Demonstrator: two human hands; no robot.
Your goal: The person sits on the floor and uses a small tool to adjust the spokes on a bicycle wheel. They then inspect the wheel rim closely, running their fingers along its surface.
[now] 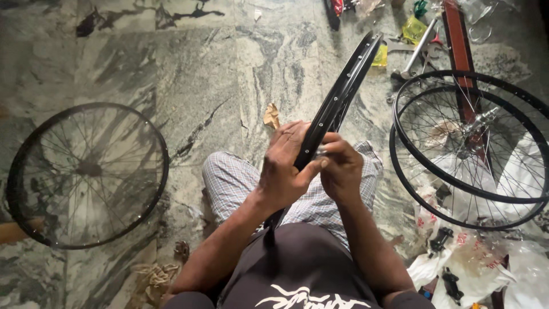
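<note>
Left hand: I clamp the rim, steadying it edge-on.
Right hand: fingers pinched narrow at rim.
Wheel: left of rim.

Left hand and right hand both grip a bare black wheel rim, edge-on over the lap. Spoked wheel flat on floor left; two stacked wheels right.

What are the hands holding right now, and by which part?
Both hold a bare black bicycle rim at its near section: left hand wraps the rim's edge; right hand pinches a small part against it, too small to identify.
</note>
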